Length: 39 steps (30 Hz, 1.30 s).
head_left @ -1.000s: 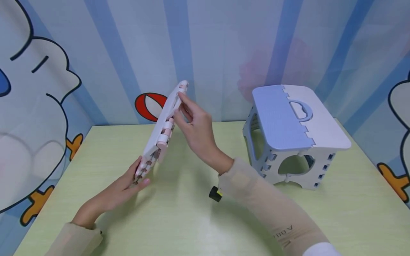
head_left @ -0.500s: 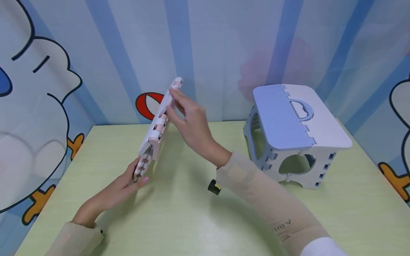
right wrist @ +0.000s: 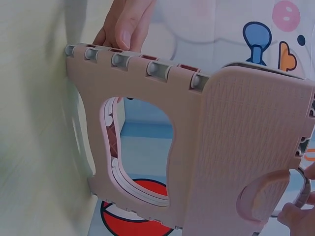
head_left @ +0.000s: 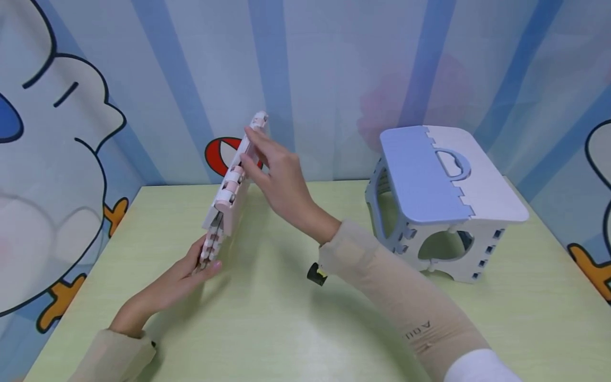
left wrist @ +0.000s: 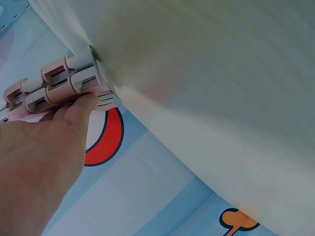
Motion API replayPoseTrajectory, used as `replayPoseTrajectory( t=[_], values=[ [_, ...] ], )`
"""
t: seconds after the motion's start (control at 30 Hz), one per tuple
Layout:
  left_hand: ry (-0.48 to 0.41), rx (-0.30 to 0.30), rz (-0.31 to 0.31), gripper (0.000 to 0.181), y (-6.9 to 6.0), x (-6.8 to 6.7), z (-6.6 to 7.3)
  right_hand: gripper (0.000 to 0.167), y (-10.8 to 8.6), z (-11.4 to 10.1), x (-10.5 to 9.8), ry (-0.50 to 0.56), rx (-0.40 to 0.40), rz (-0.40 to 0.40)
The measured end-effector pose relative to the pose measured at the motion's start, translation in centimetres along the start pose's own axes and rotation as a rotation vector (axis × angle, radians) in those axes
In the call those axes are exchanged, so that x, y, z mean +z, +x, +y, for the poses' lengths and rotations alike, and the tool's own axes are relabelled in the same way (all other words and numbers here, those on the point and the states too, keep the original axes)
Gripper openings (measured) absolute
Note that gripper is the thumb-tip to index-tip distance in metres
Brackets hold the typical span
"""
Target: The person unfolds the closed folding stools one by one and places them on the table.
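we see the left hand (head_left: pixel 174 281) gripping the lower hinged end of a pink-and-white stool (head_left: pixel 234 215), its thumb along the near side and the other fingers mostly hidden behind. the right hand (head_left: pixel 281 175) is curled in at the upper part of the same stool; in the right wrist view we find its fingertips pinching the handle (right wrist: pixel 307 189) at the edge of the seat panel. the stool lies between our two hands, folded nearly flat, seen almost edge-on from above and tilted, with its upper end leaning away from us and to the right. we cannot tell whether its lower end touches the desk (head_left: pixel 267 329). a blue-and-white stool (head_left: pixel 425 180) stands unfolded on the desk to the right, well apart from both hands. behind the held stool we see a striped backdrop (head_left: pixel 329 79) with a red-and-white ball print (head_left: pixel 217 157).
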<state>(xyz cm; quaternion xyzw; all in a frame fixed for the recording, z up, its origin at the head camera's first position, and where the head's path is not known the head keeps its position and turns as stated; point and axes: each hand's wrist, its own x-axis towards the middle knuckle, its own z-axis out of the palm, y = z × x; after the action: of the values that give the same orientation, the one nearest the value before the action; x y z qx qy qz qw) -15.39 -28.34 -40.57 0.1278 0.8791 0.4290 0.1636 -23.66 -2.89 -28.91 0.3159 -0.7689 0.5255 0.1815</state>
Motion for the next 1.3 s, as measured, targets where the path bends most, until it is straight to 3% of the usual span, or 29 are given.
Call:
replayPoseTrajectory(
  t=[0.27, 0.53, 0.93, 1.13, 1.3],
  values=[
    [-0.057, 0.028, -0.006, 0.080, 0.0, -0.1, -0.3, 0.054, 0.6, -0.4, -0.3, -0.090, -0.021, -0.054],
    [-0.082, 0.051, -0.008, 0.078, -0.3, -0.2, -0.4, 0.059, 1.3, -1.0, -0.2, -0.161, 0.022, -0.126],
    [-0.095, 0.111, -0.010, 0.074, -0.2, -0.1, -0.7, 0.059, 2.5, -1.6, 0.5, -0.174, 0.029, -0.161],
    [-0.123, 0.139, -0.020, 0.075, -0.1, -0.2, -0.9, 0.058, 3.0, -1.8, 0.9, -0.233, -0.003, -0.181],
    [-0.124, 0.141, -0.018, 0.079, 0.0, -0.3, -1.1, 0.059, 3.3, -2.1, 1.1, -0.255, 0.034, -0.233]
  ],
)
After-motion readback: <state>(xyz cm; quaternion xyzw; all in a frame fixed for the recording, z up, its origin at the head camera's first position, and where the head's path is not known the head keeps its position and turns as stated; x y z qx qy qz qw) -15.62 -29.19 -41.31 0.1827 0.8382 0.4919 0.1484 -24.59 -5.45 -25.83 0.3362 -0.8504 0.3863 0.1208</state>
